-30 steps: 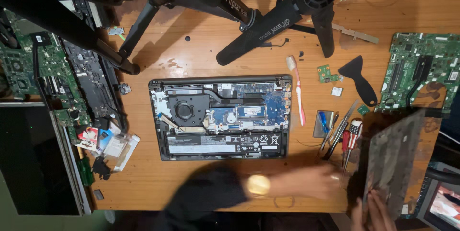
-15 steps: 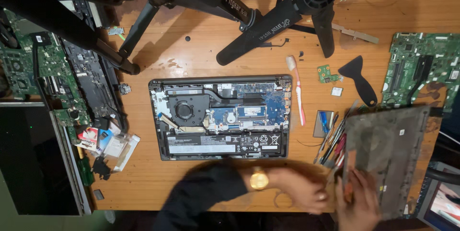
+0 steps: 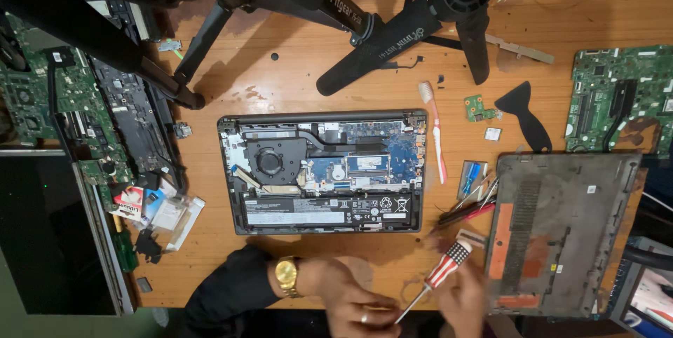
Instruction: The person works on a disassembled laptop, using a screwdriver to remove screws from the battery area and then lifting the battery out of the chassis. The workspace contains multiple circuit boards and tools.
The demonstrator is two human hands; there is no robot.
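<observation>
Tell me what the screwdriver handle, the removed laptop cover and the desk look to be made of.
Screwdriver: handle looks like glossy moulded plastic, striped red and white; shaft is thin bright metal.
Laptop cover: grey and matt with a vent grille, dusty with orange patches; probably plastic, though metal cannot be ruled out.
Desk: orange-brown with visible grain, so wood or wood veneer.

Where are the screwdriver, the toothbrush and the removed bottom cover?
screwdriver (image 3: 447, 264): head view, on its striped handle.
toothbrush (image 3: 437, 143): head view, mid-handle.
bottom cover (image 3: 561, 226): head view, on its bare inner face.
</observation>
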